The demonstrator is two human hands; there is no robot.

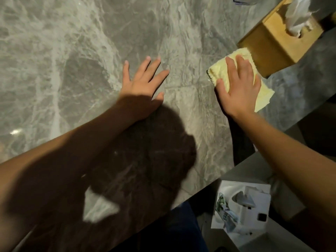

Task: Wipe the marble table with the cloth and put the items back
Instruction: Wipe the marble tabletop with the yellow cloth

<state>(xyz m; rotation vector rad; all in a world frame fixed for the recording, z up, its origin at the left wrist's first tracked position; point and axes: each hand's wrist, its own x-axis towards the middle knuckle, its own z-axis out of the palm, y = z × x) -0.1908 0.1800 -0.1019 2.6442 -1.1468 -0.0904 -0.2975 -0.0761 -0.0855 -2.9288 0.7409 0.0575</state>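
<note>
The cloth (261, 91), pale yellow and folded, lies flat on the marble table (72, 51) under the right hand (238, 88). That hand's fingers (231, 65) are spread wide and pressed down on the cloth rather than curled around it; the thumb reaches just off the cloth's left edge onto the stone. Cloth shows past the fingertips and out to the right of the palm.

Just beyond the fingertips, the far edge of the cloth touches or nearly touches a wooden tissue box (278, 39) with a white tissue (298, 13) sticking out of its top.

The left hand (141, 84) lies well apart from the cloth, palm down on bare marble, fingers fanned open and holding nothing; it looks like a brace.

Judging by this, the wiping step is in hand, at the right-hand corner of the table. The stretch of marble to the left of both hands probably still wants a pass, and the patch under the tissue box cannot be reached until the box is lifted or slid aside. Below the table edge, near the right forearm, sits a white box (241, 208) of small things, possibly items to be put back later.
</note>
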